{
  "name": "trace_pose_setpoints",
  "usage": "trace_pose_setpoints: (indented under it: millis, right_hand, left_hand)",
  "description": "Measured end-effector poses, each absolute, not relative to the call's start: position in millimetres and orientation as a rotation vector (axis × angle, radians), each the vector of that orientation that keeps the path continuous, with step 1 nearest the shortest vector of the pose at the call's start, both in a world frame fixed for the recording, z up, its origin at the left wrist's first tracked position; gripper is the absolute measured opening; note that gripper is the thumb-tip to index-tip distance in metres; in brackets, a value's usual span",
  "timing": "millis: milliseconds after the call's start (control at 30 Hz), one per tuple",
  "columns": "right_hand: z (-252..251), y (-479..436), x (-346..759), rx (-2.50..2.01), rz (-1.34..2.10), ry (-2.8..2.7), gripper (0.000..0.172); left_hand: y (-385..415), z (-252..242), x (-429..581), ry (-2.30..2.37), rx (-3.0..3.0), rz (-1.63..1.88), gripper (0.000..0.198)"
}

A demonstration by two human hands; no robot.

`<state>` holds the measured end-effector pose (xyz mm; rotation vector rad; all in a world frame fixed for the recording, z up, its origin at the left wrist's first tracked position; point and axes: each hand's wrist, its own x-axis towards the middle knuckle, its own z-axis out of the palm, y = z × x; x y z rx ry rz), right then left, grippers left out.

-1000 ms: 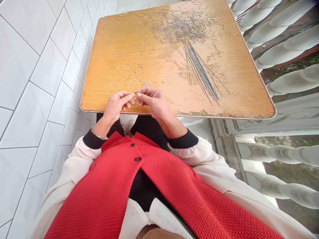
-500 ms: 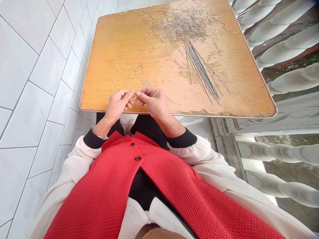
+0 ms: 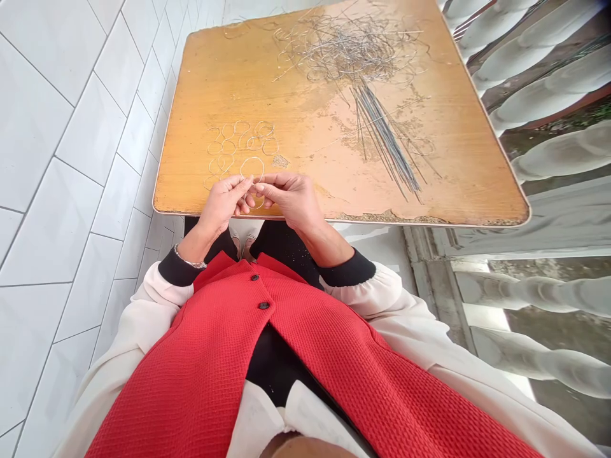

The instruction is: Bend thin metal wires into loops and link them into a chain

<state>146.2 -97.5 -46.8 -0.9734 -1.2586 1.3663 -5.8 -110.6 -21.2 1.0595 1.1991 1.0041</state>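
Between my two hands, at the near edge of the table, is a thin wire ring, its upper loop standing out above my fingertips. My left hand pinches the wire from the left with thumb and forefinger. From the right, my right hand pinches it too, the fingertips of both hands nearly touching. A second curve of wire shows below the fingers; whether it belongs to the same piece I cannot tell. Just beyond my hands lie several thin wire rings on the wooden table.
A bundle of straight grey wires lies right of centre on the table. Behind it is a tangled heap of wire. A white tiled wall runs along the left, and a white balustrade along the right.
Both hands have shifted slightly, and the wire ring's upper loop has moved a little left and down. The wires on the table stay as they were.
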Motion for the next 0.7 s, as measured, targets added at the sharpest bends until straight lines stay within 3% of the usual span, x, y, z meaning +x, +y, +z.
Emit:
trace_pose_setpoints:
  millis: [700]
  right_hand:
    - [-54.2, -107.7, 140.7, -0.986, 1.31, -1.077, 0.017]
  left_hand:
    - [-111.9, -39.6, 2.8, 1.227, 1.248, 1.14, 0.032]
